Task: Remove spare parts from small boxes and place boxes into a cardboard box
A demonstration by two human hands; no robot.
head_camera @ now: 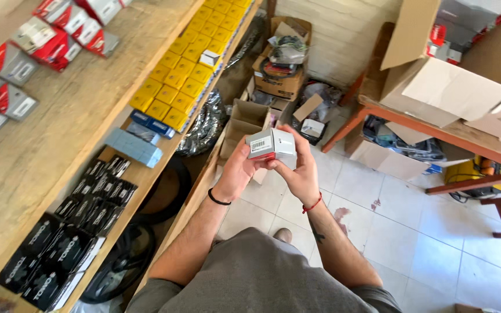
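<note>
Both my hands hold one small grey box with a red band point(272, 145) at chest height, above the tiled floor. My left hand point(238, 171) grips its left side and wears a black wristband. My right hand point(304, 173) wraps the box's right side and underside, with a red cord on the wrist. The box's white label faces up and to the left.
Wooden shelves point(59, 139) at left carry grey-and-red boxes point(7, 69), yellow boxes point(184, 64), light blue boxes point(134, 146) and black boxes point(71, 232). Open cardboard boxes point(244, 122) stand on the floor ahead. An orange-framed table point(436, 130) with big cartons stands at right.
</note>
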